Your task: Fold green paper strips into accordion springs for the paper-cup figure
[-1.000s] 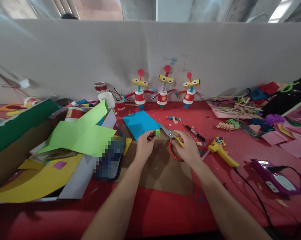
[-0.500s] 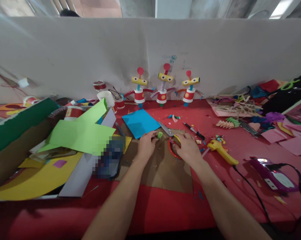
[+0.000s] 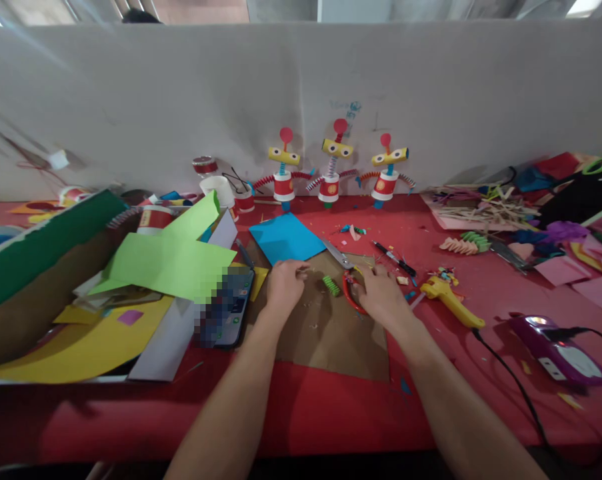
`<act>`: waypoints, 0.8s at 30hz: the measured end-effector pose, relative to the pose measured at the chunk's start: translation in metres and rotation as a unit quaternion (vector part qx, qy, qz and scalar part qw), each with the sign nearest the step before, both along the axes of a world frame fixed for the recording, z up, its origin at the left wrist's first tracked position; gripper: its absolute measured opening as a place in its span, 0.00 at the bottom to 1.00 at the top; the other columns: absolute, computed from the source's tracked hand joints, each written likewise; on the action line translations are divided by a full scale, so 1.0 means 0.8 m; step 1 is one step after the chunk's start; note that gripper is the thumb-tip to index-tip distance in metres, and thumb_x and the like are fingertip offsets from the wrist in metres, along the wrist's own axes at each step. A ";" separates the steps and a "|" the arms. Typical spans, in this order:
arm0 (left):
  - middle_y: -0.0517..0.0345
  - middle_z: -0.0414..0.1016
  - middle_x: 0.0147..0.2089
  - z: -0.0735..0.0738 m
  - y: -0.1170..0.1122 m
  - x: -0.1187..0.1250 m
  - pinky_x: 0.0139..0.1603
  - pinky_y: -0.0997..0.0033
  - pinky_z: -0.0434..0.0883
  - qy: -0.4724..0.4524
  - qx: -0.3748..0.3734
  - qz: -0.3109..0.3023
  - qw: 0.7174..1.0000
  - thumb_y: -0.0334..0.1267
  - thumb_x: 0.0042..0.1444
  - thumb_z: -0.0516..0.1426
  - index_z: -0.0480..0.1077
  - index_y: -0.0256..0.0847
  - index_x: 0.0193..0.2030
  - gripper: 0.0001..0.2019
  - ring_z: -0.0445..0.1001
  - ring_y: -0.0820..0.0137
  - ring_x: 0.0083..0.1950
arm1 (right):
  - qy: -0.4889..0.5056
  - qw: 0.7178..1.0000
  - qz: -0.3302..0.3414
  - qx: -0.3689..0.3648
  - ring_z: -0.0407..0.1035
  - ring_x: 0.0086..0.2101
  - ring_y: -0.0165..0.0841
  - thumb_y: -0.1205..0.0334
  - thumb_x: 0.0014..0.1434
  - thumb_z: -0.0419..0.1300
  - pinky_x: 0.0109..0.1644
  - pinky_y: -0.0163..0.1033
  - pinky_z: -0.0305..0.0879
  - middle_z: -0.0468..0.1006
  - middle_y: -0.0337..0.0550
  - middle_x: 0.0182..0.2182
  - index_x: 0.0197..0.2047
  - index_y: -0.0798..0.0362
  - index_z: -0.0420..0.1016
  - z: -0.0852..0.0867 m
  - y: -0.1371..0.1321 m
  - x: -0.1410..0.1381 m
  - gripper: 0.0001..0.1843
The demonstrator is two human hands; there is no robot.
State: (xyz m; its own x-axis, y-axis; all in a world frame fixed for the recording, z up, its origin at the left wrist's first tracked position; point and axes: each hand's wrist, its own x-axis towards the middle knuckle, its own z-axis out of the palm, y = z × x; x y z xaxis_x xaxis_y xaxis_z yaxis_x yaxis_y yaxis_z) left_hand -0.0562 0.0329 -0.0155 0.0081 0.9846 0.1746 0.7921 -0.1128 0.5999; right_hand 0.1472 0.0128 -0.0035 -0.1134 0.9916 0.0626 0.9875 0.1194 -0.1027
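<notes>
A small green folded-paper spring [image 3: 331, 286] lies on the brown cardboard sheet [image 3: 341, 353] between my hands. To its left is my left hand [image 3: 285, 288], fingers loosely bent and apart, holding nothing. My right hand [image 3: 383, 293] is closed over the handles of a pair of scissors [image 3: 338, 254] with red and yellow grips. The blades point up and left, their tip beside the blue paper square [image 3: 285, 238]. My right hand hides part of the handles.
Three paper-cup robots [image 3: 329, 190] stand along the white partition [image 3: 181, 93]. A yellow glue gun [image 3: 453, 303], a pen [image 3: 393, 259] and a purple power strip [image 3: 561, 350] lie to the right. A phone [image 3: 228, 310] and a box with green paper [image 3: 168, 263] are at left.
The green paper spring has left my left hand and now lies on the cardboard. My left hand has drawn slightly left of it. My right hand stays at the scissors.
</notes>
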 end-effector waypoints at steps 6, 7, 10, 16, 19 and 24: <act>0.56 0.72 0.51 -0.002 -0.007 0.026 0.56 0.61 0.59 0.038 0.068 -0.201 0.976 0.22 0.48 0.52 0.72 0.44 0.45 0.20 0.65 0.67 0.53 | 0.008 0.999 -0.038 0.014 0.63 0.45 0.47 0.63 0.55 0.51 0.47 0.48 0.56 0.68 0.57 0.44 0.52 0.54 0.67 0.008 -0.004 0.006 0.20; 0.56 0.74 0.48 -0.002 -0.007 0.029 0.56 0.61 0.59 0.026 0.065 -0.195 0.978 0.22 0.47 0.53 0.73 0.43 0.43 0.18 0.66 0.66 0.52 | 0.037 0.998 -0.034 0.031 0.62 0.46 0.47 0.65 0.54 0.52 0.48 0.49 0.56 0.68 0.56 0.45 0.50 0.54 0.68 0.009 -0.003 0.007 0.19; 0.56 0.76 0.41 0.005 -0.009 0.035 0.50 0.65 0.64 -0.075 0.034 -0.121 0.989 0.25 0.48 0.54 0.73 0.42 0.39 0.14 0.70 0.67 0.45 | 0.221 0.974 0.014 0.050 0.63 0.47 0.41 0.69 0.52 0.52 0.51 0.46 0.57 0.69 0.49 0.46 0.49 0.52 0.69 0.010 0.003 0.004 0.20; 0.58 0.75 0.32 0.023 -0.017 0.043 0.33 0.75 0.68 -0.360 -0.013 -0.033 0.932 0.36 0.47 0.58 0.71 0.38 0.39 0.12 0.70 0.73 0.31 | 0.557 0.828 0.044 -0.047 0.68 0.44 0.32 0.65 0.55 0.51 0.47 0.40 0.64 0.71 0.47 0.47 0.54 0.52 0.59 0.016 0.003 -0.015 0.22; 0.59 0.73 0.30 0.024 -0.018 0.041 0.31 0.76 0.67 -0.362 0.011 -0.011 0.932 0.38 0.46 0.59 0.72 0.38 0.39 0.12 0.69 0.75 0.29 | 0.518 0.854 0.052 -0.009 0.68 0.42 0.32 0.64 0.55 0.51 0.46 0.39 0.64 0.72 0.47 0.44 0.52 0.52 0.62 0.014 0.002 -0.014 0.20; 0.56 0.74 0.37 0.011 -0.009 0.034 0.38 0.73 0.68 -0.230 0.047 -0.001 0.972 0.37 0.49 0.58 0.72 0.40 0.43 0.13 0.71 0.72 0.34 | 0.215 0.976 0.011 0.037 0.66 0.41 0.38 0.65 0.54 0.52 0.47 0.43 0.59 0.73 0.48 0.38 0.48 0.54 0.68 0.001 0.007 0.001 0.18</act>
